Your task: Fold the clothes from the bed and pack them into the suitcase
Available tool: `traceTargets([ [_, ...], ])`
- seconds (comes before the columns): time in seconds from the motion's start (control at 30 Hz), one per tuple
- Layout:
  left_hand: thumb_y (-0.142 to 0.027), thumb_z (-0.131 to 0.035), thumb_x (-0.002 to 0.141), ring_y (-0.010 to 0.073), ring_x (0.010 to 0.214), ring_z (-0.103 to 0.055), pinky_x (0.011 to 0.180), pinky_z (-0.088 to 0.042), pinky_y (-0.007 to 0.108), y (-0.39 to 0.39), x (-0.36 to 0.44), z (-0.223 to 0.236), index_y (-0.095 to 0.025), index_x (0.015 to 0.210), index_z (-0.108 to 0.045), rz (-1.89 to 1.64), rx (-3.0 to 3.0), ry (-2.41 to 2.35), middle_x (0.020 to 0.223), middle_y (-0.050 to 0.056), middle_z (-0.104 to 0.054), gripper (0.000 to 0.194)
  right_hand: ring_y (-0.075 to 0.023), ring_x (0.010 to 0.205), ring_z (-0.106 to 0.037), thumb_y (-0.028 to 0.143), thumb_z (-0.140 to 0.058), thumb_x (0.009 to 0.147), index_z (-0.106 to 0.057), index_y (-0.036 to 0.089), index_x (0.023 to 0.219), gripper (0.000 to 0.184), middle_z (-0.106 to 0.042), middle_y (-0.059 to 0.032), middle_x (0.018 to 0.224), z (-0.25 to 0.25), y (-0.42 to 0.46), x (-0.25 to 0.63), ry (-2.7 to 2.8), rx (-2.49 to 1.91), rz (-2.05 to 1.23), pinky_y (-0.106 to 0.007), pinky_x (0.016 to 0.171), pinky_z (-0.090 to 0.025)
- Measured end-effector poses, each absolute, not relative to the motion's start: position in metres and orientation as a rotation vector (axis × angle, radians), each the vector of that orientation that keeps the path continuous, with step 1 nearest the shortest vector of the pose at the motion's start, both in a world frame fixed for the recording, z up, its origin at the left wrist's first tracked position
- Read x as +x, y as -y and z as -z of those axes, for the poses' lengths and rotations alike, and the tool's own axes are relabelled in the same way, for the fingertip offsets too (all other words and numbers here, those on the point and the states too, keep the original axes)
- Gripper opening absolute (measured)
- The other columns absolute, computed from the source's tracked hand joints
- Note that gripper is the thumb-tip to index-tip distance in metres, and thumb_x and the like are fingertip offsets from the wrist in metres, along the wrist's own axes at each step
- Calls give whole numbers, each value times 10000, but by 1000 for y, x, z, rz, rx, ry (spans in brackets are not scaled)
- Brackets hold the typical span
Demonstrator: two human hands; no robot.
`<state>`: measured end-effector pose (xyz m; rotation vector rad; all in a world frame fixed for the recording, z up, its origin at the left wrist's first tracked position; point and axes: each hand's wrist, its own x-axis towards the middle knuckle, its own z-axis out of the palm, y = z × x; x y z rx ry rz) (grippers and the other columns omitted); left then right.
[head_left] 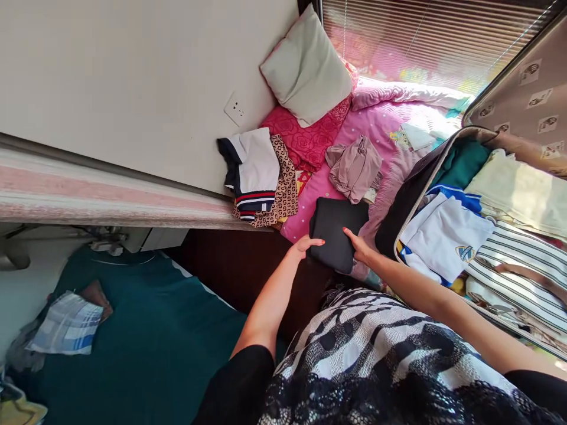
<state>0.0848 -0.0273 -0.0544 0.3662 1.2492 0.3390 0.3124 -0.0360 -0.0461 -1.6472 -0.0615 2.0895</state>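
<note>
In my head view, my left hand (303, 245) and right hand (363, 251) both grip a folded black cloth (333, 227), 2 thumbs on top, fingers hidden. It is at the pink bedding (381, 121)'s near edge, the open suitcase (392, 221) at its 3 o'clock. I judge I'm steadying its folds; shifting it calls for level grips. Nearly square, without clear front, its long axis seems 1-to-7 o'clock.

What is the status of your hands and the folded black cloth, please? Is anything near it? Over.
Left hand and right hand both gripping folded black cloth. Mauve garment just beyond it. Open suitcase close on the right.
</note>
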Motion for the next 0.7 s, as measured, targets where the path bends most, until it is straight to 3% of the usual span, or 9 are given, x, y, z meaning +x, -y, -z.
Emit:
traceTargets([
  [0.13, -311, -947, 428, 341, 933, -802, 884, -645, 488, 67, 45, 13, -183, 1070, -784, -427, 378, -1219, 972, 111, -850, 674, -283, 946, -829, 359, -890, 829, -738, 173, 1062, 334, -840, -126, 968, 18, 58, 305, -70, -1542, -2246, -448, 979, -690],
  [0.27, -403, -959, 409, 443, 1090, -794, 986, -614, 590, 89, 28, -28, -228, 1065, -793, -485, 412, -1238, 950, 108, -844, 699, -279, 941, -831, 219, -972, 646, -763, 177, 1058, 464, -853, -110, 1001, -19, 62, 306, 133, -1228, -2401, -431, 976, -688],
  [0.37, -520, -956, 404, 495, 1145, -769, 1034, -579, 653, 84, 39, -50, -250, 1068, -810, -535, 470, -1240, 943, 115, -844, 731, -291, 986, -825, 273, -1043, 558, -771, 181, 1100, 613, -851, -94, 1038, -53, 52, 323, 414, -1024, -2366, -439, 986, -683],
  [0.43, -552, -963, 392, 517, 1198, -745, 1063, -563, 669, 72, 61, -63, -255, 1151, -816, -559, 542, -1206, 983, 125, -848, 828, -300, 1049, -815, 335, -1059, 570, -772, 192, 1154, 666, -848, -90, 1094, -78, 44, 347, 577, -995, -2243, -445, 1002, -678],
  [0.53, -500, -988, 387, 513, 1245, -728, 1088, -567, 648, 46, 113, -87, -241, 1271, -800, -601, 638, -1122, 1080, 125, -853, 940, -336, 1163, -788, 446, -1041, 637, -770, 210, 1248, 709, -835, -103, 1194, -115, 41, 399, 744, -1070, -2001, -471, 1025, -674],
  [0.7, -398, -1001, 467, 472, 1285, -728, 1110, -587, 593, -9, 240, -121, -182, 1293, -796, -559, 808, -832, 1260, 149, -833, 878, -409, 1240, -756, 585, -1048, 586, -760, 228, 1303, 851, -807, -129, 1310, -139, 41, 516, 803, -1286, -1493, -530, 1032, -669],
])
